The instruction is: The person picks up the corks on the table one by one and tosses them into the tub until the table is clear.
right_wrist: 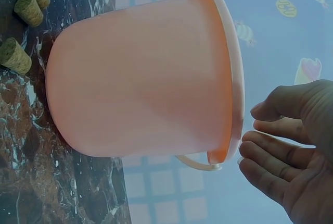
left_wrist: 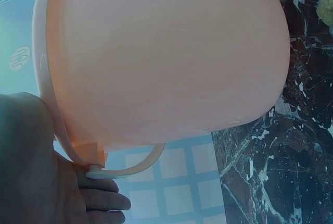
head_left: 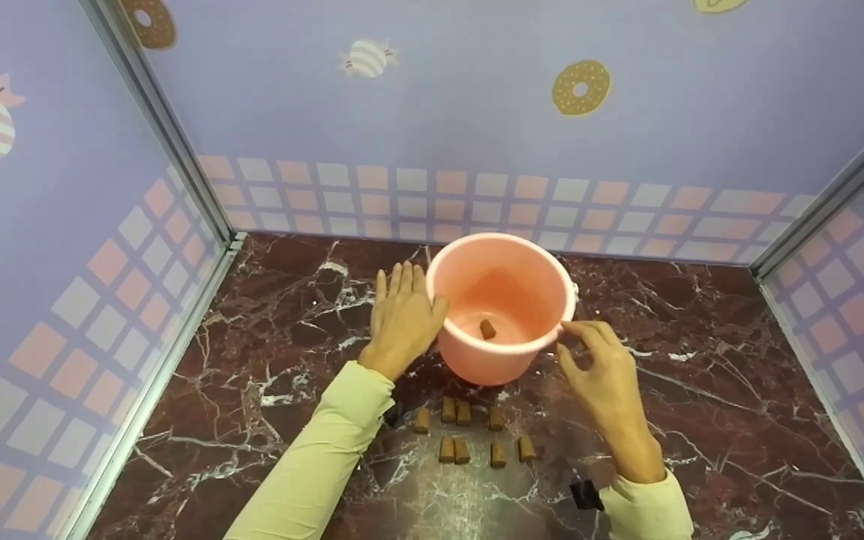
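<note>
A pink plastic bucket (head_left: 488, 365) stands upright on the marble-patterned surface, with one cork stopper (head_left: 487, 328) lying inside on its bottom. My left hand (head_left: 403, 322) rests along the bucket's left side, fingers straight and thumb over the rim. In the left wrist view, its palm lies by the rim beside the lug of the bucket's handle (left_wrist: 136, 169). At the right rim is my right hand (head_left: 603, 375), its fingertips right at the edge and its thumb apart below. The right wrist view shows those fingers (right_wrist: 268, 153) loosely bent, with nothing between them and the thumb.
Several cork stoppers (head_left: 497, 454) stand in two loose rows in front of the bucket, between my forearms. A purple patterned wall (head_left: 469, 127) rises close behind the bucket. Side panels with metal corner strips (head_left: 169, 127) bound the dark red marbled surface (head_left: 702, 420) left and right.
</note>
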